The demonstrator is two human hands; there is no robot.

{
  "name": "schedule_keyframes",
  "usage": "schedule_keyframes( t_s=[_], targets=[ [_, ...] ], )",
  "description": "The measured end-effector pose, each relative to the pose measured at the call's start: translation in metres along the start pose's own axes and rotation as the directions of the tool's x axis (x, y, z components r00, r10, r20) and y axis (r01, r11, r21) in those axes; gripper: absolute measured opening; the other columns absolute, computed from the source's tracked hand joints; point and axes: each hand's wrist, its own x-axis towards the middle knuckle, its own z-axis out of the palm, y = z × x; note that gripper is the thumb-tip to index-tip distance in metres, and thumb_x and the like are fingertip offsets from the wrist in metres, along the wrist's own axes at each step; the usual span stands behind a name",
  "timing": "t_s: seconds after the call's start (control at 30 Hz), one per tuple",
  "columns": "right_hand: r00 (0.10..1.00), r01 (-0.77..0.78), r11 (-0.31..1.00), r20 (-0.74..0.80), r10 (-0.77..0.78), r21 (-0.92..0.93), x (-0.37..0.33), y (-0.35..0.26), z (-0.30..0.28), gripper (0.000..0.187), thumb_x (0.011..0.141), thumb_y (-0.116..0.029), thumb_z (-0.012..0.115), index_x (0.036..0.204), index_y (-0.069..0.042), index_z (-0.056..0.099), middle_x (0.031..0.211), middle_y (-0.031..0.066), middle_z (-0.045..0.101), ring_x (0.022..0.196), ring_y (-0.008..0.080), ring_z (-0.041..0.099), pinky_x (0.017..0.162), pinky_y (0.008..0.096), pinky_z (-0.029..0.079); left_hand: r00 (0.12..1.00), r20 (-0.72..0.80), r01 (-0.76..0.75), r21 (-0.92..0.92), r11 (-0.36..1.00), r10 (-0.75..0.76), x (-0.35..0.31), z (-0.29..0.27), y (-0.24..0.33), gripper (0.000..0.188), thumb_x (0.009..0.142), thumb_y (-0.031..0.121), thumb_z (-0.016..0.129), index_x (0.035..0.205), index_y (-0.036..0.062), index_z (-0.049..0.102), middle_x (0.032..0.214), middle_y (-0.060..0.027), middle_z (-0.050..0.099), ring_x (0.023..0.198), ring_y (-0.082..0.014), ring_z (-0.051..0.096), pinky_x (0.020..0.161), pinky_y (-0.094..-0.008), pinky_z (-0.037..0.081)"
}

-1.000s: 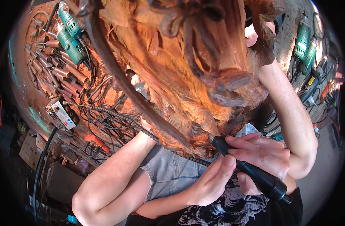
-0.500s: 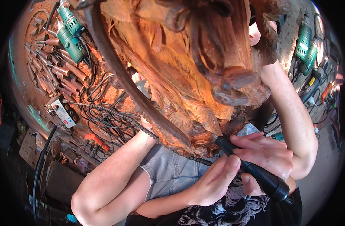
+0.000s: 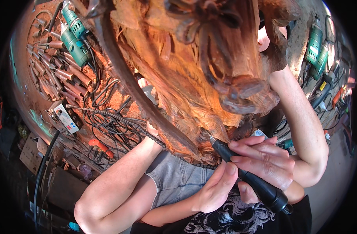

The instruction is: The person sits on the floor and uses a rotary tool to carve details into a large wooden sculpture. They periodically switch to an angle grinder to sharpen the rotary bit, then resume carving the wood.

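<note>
My right hand (image 3: 266, 162) is wrapped round a black rotary carving handpiece (image 3: 260, 191), held at a slant. Its thin metal bit touches the lower end of a large reddish-brown wood carving (image 3: 182, 85), or comes very close to it. Thumb and fingers of my left hand (image 3: 215, 189) are pinched together against the front part of the handpiece; their exact grip is partly hidden. A black spiral-wrapped cord (image 3: 135, 125) runs under the carving's edge to behind my left hand. The carving stands between my bent legs, above my denim shorts (image 3: 178, 175).
Green power tools (image 3: 75, 46) lie at the far left, beside a heap of brown cylindrical tools (image 3: 55, 72). Nearby are a white control box (image 3: 65, 119), tangled cables (image 3: 108, 128) and an orange socket block (image 3: 101, 148). More green tools (image 3: 315, 45) lie at the far right.
Both hands and the handpiece have shifted slightly left, and the bit has moved left along the carving's lower end. The carving appears slightly lower in view.
</note>
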Motion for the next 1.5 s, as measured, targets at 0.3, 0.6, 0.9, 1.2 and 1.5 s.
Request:
schedule_keyframes(
  t_s=[0.3, 0.6, 0.9, 1.2, 1.5],
  targets=[
    [0.993, 0.012, 0.998, -0.114, -0.018, -0.054, 0.009, 0.004, 0.010, 0.022, 0.078, -0.006, 0.080, 0.095, 0.007, 0.077, 0.096, 0.0242, 0.078, 0.088, 0.0276, 0.079, 0.085, 0.0329, 0.062, 0.992, 0.072, -0.109, 0.031, 0.994, 0.107, 0.001, -0.010, -0.007, 0.074, 0.112, 0.047, 0.031, 0.162, -0.0027, 0.009, 0.166, -0.0219, 0.021, 0.157, -0.0349, 0.020, 0.127, -0.0504, 0.016],
    [0.989, -0.028, 0.998, -0.146, 0.019, -0.062, 0.012, -0.001, 0.018, 0.014, 0.078, -0.004, 0.077, 0.088, 0.005, 0.078, 0.095, 0.0232, 0.078, 0.085, 0.0260, 0.079, 0.086, 0.0314, 0.061, 0.991, 0.053, -0.125, -0.014, 0.992, 0.126, -0.001, -0.008, -0.012, 0.064, 0.112, 0.040, 0.031, 0.157, -0.0023, 0.015, 0.164, -0.0229, 0.025, 0.156, -0.0336, 0.022, 0.127, -0.0495, 0.018],
    [0.988, -0.057, 0.997, -0.147, 0.048, -0.057, 0.011, 0.001, 0.014, 0.014, 0.078, -0.004, 0.077, 0.088, 0.005, 0.078, 0.095, 0.0235, 0.078, 0.086, 0.0273, 0.079, 0.084, 0.0315, 0.062, 0.998, 0.030, -0.062, -0.041, 0.997, 0.064, 0.001, -0.003, -0.010, 0.056, 0.110, 0.033, 0.035, 0.149, -0.0049, 0.027, 0.159, -0.0229, 0.034, 0.153, -0.0312, 0.029, 0.127, -0.0481, 0.020],
    [0.996, -0.042, 0.997, -0.076, 0.037, -0.063, 0.011, 0.004, 0.006, 0.019, 0.075, -0.005, 0.079, 0.091, 0.006, 0.078, 0.099, 0.0246, 0.077, 0.088, 0.0295, 0.079, 0.083, 0.0338, 0.062, 1.000, -0.017, -0.007, -0.088, 0.996, 0.005, 0.004, 0.001, -0.006, 0.048, 0.108, 0.027, 0.040, 0.141, -0.0075, 0.038, 0.154, -0.0230, 0.042, 0.150, -0.0289, 0.035, 0.127, -0.0467, 0.023],
    [0.994, -0.054, 0.996, -0.099, 0.047, -0.074, 0.010, -0.001, 0.009, 0.023, 0.071, -0.005, 0.080, 0.092, 0.003, 0.079, 0.099, 0.0225, 0.078, 0.085, 0.0279, 0.078, 0.083, 0.0331, 0.062, 0.975, -0.202, 0.003, -0.403, 0.915, -0.092, -0.005, 0.012, -0.004, 0.041, 0.106, 0.020, 0.045, 0.133, -0.0101, 0.050, 0.149, -0.0230, 0.051, 0.147, -0.0265, 0.041, 0.127, -0.0454, 0.025]
  ],
)
